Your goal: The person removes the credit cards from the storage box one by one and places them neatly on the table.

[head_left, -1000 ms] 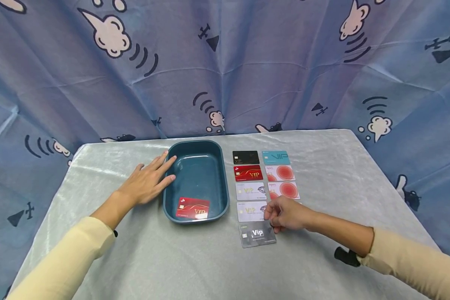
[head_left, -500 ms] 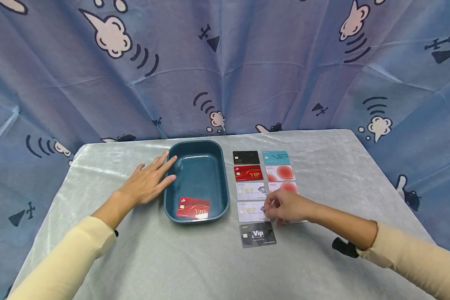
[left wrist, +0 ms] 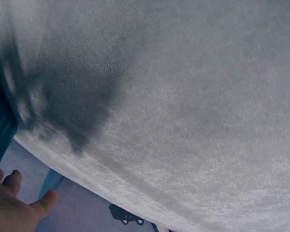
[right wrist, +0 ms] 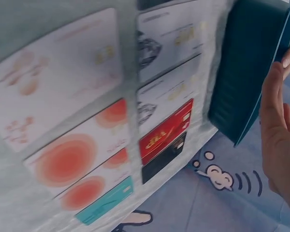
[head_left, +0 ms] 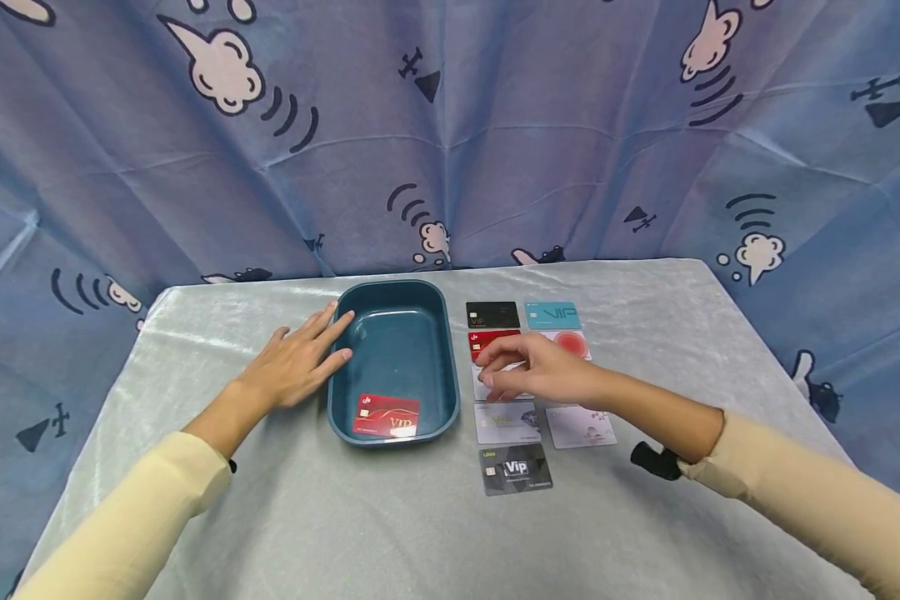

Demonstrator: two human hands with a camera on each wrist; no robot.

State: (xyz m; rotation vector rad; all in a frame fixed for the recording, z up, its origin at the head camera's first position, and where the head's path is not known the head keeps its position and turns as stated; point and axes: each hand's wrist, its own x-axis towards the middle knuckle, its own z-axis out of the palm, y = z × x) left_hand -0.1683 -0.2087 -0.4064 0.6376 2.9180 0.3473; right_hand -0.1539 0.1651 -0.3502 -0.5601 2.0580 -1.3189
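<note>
My left hand (head_left: 300, 362) rests with spread fingers on the left rim of a dark teal plastic tray (head_left: 450, 367), in which a red VIP card (head_left: 386, 416) lies. Over the rows of cards hovers my right hand (head_left: 536, 367), fingers loosely bent with nothing between them. Beneath it, a red VIP card (head_left: 486, 343) and a white VIP card (head_left: 483, 385) are partly covered. Closer to me lie another white VIP card (head_left: 507, 422), a grey Vip card (head_left: 515, 471) and a white flowered card (head_left: 581, 427). Two cards with red circles (right wrist: 65, 162) show in the right wrist view.
A black card (head_left: 492, 314) and a turquoise VIP card (head_left: 552, 315) form the far end of the two columns. The pale cloth-covered table (head_left: 345, 533) ends at a blue printed curtain (head_left: 450, 150).
My right hand has lifted away from the flowered card, leaving it uncovered, and has moved up and left over the upper cards. The left hand and tray stay put.
</note>
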